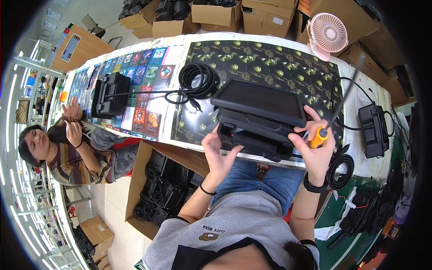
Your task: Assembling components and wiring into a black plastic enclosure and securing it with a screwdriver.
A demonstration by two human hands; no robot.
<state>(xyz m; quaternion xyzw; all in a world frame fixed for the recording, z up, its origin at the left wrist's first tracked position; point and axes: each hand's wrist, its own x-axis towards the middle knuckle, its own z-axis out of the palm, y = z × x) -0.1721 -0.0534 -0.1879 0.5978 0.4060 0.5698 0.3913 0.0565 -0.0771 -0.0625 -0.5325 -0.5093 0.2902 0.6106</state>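
At the near edge of the table I hold a black device (258, 101), a flat dark panel over a thicker housing with a bracket-like part beneath. My left hand (218, 155) grips its lower left side, the thumb against the underside. On the other side, my right hand (317, 146) holds its right edge with thumb and fingers. A screwdriver (320, 136) with a yellow handle is also tucked in that hand, its long shaft pointing up and away to the right. The fingers under the device are partly hidden. Just left of the device lies a coiled black cable (198, 81) with a plug end.
Similar black units lie at the table's left (112, 95) and right (373, 130), with cables. A pink fan (327, 36) stands at the back. Another cable coil (341, 172) hangs by my right wrist. An open carton (137, 193) of black parts is below left; a person (76, 153) sits beyond it.
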